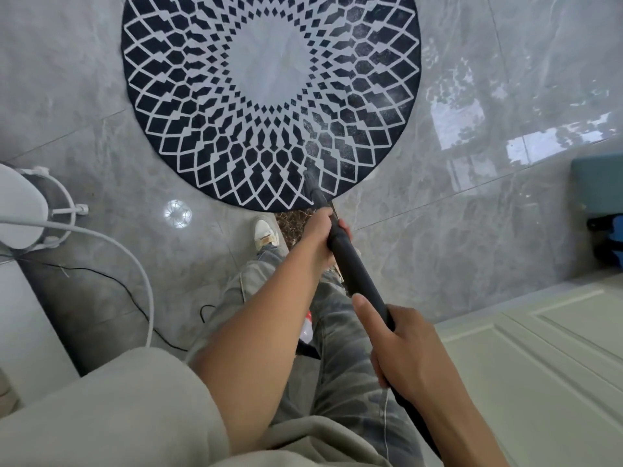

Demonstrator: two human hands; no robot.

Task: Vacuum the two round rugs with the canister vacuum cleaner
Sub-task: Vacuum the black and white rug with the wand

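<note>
A round rug [269,79] with a black-and-white diamond pattern and a pale centre lies on the grey tile floor ahead of me. A black vacuum wand [357,274] slants from lower right up to the rug's near edge, where its blurred nozzle tip [310,178] touches the pile. My left hand [323,237] grips the wand further down toward the nozzle. My right hand [401,348] grips it higher up, thumb laid along the tube. Only one rug is in view; the canister is not clearly seen.
A white stand with a wire frame [40,203] and a white hose [128,257] are at the left, with a thin black cord [135,298] on the floor. A pale panelled door [539,365] is at lower right, a teal object [596,183] at right. My shoe [266,230] is near the rug.
</note>
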